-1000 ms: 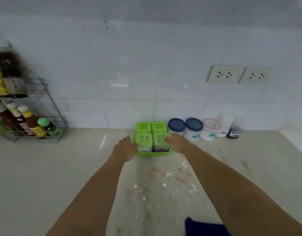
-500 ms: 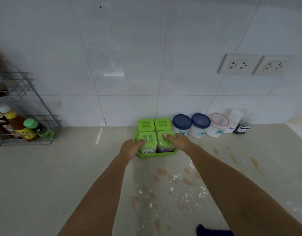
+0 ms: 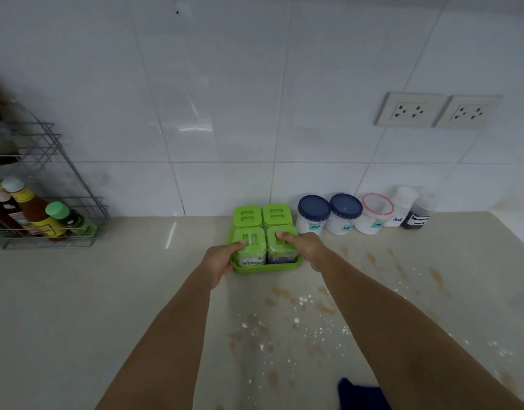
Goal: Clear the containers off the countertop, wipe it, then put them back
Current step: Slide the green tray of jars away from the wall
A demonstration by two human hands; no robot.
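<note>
A green tray point(image 3: 265, 267) holding several green-lidded square containers point(image 3: 262, 217) sits against the tiled wall. My left hand point(image 3: 218, 261) grips the tray's left front side, thumb on the lid of the container labelled vinegar. My right hand point(image 3: 306, 247) grips the right side, thumb on the front right lid. To the right stand two blue-lidded jars point(image 3: 313, 214), a red-rimmed jar point(image 3: 373, 216), a white salt jar point(image 3: 401, 208) and a dark sauce jar point(image 3: 419, 214). A blue cloth point(image 3: 362, 395) lies at the bottom edge.
The beige countertop point(image 3: 77, 306) carries brown stains and white powder point(image 3: 299, 318) in front of the tray. A wire rack point(image 3: 48, 202) with sauce bottles stands at the left. Two wall sockets point(image 3: 438, 110) sit above the jars.
Both hands reached forward from beside the tray and closed on its two sides, thumbs now on the front lids. The view moved closer to the wall.
</note>
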